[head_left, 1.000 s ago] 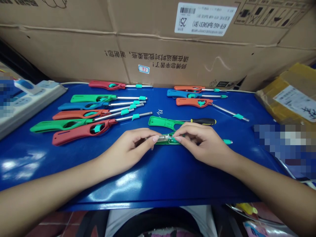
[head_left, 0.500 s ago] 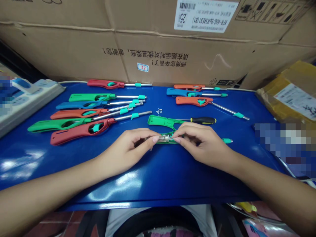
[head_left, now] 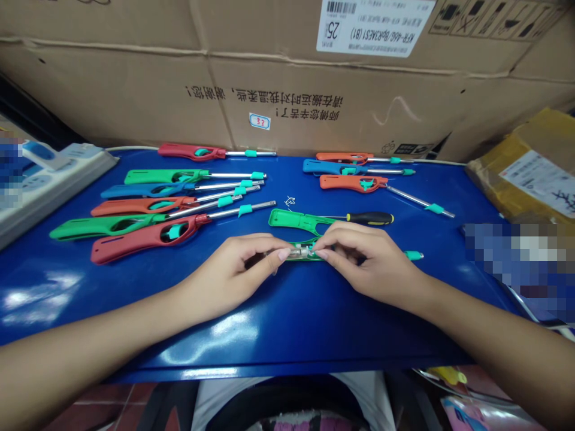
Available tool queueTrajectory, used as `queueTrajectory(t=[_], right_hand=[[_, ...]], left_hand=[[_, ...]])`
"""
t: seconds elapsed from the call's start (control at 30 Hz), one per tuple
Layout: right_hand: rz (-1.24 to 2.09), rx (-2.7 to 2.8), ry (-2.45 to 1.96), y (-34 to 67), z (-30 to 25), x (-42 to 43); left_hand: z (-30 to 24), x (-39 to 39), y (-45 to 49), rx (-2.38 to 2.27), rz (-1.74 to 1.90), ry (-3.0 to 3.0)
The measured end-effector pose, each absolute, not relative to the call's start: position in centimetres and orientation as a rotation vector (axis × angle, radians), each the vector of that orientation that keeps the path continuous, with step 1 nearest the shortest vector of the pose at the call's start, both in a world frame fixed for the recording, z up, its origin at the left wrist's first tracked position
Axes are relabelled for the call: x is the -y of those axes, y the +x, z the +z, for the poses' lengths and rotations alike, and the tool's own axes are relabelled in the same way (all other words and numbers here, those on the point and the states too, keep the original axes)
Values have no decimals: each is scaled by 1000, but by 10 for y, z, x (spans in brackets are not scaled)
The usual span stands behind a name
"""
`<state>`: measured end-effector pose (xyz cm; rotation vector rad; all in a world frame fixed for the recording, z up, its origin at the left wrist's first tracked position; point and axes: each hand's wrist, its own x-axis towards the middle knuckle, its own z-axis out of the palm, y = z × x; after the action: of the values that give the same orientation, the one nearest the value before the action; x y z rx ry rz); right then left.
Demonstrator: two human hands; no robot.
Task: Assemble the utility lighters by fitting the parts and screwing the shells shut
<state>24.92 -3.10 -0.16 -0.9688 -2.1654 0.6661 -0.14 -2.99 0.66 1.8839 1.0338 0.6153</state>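
Both hands rest on the blue table [head_left: 287, 323] around an opened green lighter [head_left: 303, 253] lying flat. My left hand [head_left: 233, 272] pinches its left end, thumb and forefinger closed on the small clear and metal part inside. My right hand [head_left: 368, 260] pinches the same part from the right and covers the lighter's middle. The lighter's teal tip [head_left: 414, 255] pokes out past my right hand. Just behind lies the lighter's separate green shell half [head_left: 294, 220], and beside that a black-handled screwdriver [head_left: 368, 218].
Several long-nosed lighters in red, green and blue lie in a group at the left [head_left: 153, 206]. Three more lie at the back right [head_left: 359, 173]. Cardboard boxes [head_left: 278, 78] wall off the back. A white power strip [head_left: 54, 179] sits at the left edge, a taped parcel [head_left: 530, 167] at the right.
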Motion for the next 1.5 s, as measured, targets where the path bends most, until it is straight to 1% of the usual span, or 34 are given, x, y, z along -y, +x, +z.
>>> queueTrajectory(t=[0.53, 1.13, 1.33, 1.5], right_hand=[[540, 2290, -846, 250, -3, 34], [391, 2438, -900, 253, -5, 38], [436, 2383, -885, 254, -1, 33], [406, 2346, -865, 254, 0, 32]], left_hand=[[6, 31, 1, -973, 588, 1893], [5, 30, 1, -923, 574, 1982], [5, 32, 2, -983, 628, 1918], [5, 32, 0, -994, 648, 1902]])
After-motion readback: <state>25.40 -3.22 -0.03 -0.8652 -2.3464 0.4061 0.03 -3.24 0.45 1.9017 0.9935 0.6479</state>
